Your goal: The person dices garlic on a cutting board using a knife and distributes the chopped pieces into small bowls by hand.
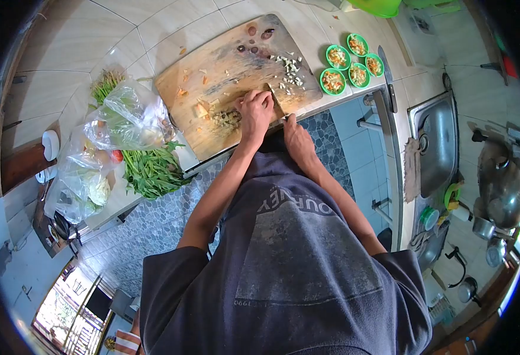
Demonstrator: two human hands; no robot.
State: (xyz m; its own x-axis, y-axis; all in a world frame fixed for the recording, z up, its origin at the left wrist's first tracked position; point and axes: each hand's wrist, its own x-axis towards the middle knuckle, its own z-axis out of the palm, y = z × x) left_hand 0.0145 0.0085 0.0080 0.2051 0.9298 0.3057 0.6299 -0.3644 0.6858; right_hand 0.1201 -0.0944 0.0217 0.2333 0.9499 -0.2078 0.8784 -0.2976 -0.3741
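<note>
My right hand [298, 139] is wrapped round the handle of a knife [276, 102] near the front edge of a wooden cutting board [212, 71]. The blade points away from me across the board. Left of the blade, my left hand [255, 112] has its fingers curled down at the board; what lies under the fingertips is hidden. Chopped pale pieces [227, 118] lie beside my left hand. Small white diced pieces [289, 72] are spread on the board right of the blade.
Several green bowls [358, 74] of shredded food stand right of the board, near a second knife [392, 97]. A metal sink [437, 148] is farther right. Plastic bags [129, 115] of vegetables and leafy greens [150, 171] lie on the left.
</note>
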